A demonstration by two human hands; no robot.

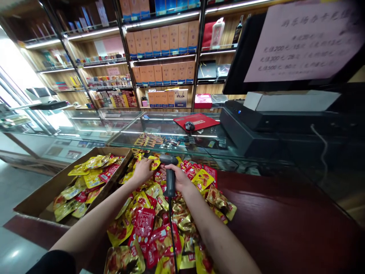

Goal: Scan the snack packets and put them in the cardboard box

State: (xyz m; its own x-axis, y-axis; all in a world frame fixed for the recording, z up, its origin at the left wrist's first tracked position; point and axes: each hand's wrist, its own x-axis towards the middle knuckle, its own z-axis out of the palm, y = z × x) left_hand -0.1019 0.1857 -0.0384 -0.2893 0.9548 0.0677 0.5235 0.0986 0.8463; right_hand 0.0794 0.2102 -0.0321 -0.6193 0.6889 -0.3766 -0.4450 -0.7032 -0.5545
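Forward over the pile of snack packets (142,222), both your forearms reach out and slant inward, so your hands nearly meet. Your right hand (181,178) wraps around the grip of a handheld barcode scanner (170,182), held upright, its cable (172,228) trailing down across the packets. Your left hand (143,170), palm down, pinches a small yellow packet (154,163) just left of the scanner's head. Beside your left forearm, an open cardboard box (48,192) holds more yellow and red packets, heaped loosely and leaving part of its floor bare.
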